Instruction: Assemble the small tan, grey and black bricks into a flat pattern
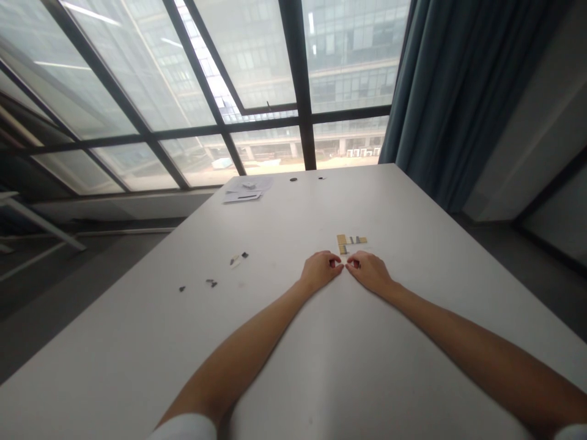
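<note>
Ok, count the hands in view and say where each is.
2: the left hand and the right hand, close together over the table, just nearer the camera than the yellow pieces.

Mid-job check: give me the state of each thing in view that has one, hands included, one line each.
Left hand: fingers curled; grip unclear.
Right hand: fingers curled, facing the left; grip unclear.
Tan-and-dark pieces: grouped, lying flat.
Small dark pieces: scattered, lying loose.
Papers: lying flat, overlapping.
Curtain: gathered in folds.
Window sash: looks tilted open.
</note>
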The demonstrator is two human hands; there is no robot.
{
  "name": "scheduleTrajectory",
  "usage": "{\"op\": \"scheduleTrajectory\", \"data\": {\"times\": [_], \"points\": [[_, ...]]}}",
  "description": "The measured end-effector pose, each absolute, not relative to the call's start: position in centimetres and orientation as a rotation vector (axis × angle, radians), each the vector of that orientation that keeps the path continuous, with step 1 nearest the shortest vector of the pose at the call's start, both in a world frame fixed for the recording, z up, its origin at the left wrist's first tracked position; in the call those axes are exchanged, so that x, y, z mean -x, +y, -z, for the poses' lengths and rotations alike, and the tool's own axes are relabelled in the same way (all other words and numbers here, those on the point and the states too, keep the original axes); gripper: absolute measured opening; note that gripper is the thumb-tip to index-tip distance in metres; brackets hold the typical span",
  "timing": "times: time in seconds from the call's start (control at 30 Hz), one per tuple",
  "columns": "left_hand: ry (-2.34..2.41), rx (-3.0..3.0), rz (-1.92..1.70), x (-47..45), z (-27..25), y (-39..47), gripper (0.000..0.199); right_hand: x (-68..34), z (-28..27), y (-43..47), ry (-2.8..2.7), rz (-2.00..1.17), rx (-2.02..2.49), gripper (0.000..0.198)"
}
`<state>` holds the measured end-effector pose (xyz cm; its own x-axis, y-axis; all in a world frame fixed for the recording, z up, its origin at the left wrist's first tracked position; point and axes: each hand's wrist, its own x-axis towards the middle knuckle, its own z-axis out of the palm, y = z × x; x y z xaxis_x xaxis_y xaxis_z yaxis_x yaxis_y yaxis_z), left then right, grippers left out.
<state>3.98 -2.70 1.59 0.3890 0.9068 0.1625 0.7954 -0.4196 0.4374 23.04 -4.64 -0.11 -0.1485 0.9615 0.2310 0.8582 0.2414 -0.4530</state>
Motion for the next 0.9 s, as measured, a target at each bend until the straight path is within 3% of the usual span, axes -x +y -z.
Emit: {"op": "scheduleTrajectory", "data": {"times": [0.5,0.73,0.9], "points": [[1.752,-2.193,-0.749,-3.5,-1.2,-2.4,0.025,-24.8,-0.2,-4.0,-1.782,-0.287,1.402,0.022],[1.798,-2.244,-0.558,-3.5,-1.1,-2.6,0.024,-23.9,-0.6,-6.0,-2.294,-0.571,1.025,0.019],[1.803,-2.296,-0.515,-3.7,-1.2,-2.7,0.026,-23.5,-0.6,-6.5,-2.443,-0.539,1.010,0.019]]}}
